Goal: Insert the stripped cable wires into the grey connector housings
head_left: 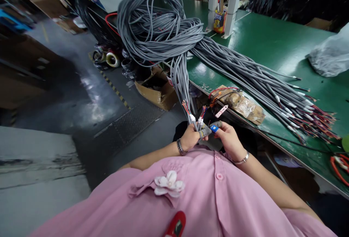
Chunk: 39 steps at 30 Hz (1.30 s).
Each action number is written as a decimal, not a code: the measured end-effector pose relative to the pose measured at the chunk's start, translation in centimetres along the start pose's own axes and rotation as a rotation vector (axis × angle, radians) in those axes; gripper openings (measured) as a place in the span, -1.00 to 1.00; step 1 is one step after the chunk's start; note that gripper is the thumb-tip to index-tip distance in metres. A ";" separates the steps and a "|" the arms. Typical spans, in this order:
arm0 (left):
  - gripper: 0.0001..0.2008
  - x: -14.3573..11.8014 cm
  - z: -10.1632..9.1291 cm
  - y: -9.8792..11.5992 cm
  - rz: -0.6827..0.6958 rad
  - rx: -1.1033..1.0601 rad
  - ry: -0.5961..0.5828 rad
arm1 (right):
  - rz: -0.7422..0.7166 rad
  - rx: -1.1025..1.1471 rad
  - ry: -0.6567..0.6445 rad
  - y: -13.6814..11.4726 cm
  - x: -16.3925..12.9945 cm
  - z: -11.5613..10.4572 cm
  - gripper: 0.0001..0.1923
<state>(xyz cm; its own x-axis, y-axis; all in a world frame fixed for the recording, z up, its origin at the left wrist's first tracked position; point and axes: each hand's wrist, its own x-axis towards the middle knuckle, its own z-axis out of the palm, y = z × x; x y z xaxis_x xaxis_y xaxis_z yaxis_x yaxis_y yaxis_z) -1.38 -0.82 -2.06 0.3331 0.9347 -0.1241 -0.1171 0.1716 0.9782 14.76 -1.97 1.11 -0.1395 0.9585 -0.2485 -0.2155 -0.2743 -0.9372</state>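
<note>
Head view: left hand grips round grey cables; right hand pinches stripped wire ends.

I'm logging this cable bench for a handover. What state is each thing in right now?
Left hand: closed around grey cable ends.
Right hand: fingertips pinching at the same cable ends.
Cable coil: looped, hanging off the table.
Cable bundle: laid flat, ends stripped.
Cardboard box: open.

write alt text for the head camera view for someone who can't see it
A person in a pink shirt holds grey cable ends with stripped coloured wires between the left hand and right hand. The cables run up to a large grey cable bundle spread over a green workbench.
</note>
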 end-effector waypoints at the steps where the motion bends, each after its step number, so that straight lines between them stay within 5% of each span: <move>1: -0.68 0.0 0.0 0.0 -0.002 0.000 0.001 | 0.008 0.016 0.003 0.1 0.0 0.0 -0.77; 8: -0.65 0.0 -0.5 0.3 -0.057 0.065 -0.107 | 0.099 0.096 -0.063 0.3 0.2 0.0 -0.71; 24: -0.63 0.0 -0.2 0.4 -0.022 -0.030 0.000 | 0.102 0.161 -0.101 0.3 0.3 -0.2 -0.80; 34: -0.63 -0.1 0.1 0.7 -0.068 0.030 -0.069 | 0.110 0.243 0.023 0.5 0.0 0.8 -0.86; 39: -0.64 0.1 -0.2 0.5 -0.043 -0.080 -0.011 | 0.092 0.250 0.114 1.4 0.8 0.1 -0.82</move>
<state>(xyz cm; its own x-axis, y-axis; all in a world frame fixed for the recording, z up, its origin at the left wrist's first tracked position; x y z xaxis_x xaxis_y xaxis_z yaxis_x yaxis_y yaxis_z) -1.54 -0.56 -1.66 0.3493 0.9226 -0.1640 -0.1766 0.2367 0.9554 14.30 -1.62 -0.37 -0.0628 0.9274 -0.3689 -0.4405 -0.3574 -0.8236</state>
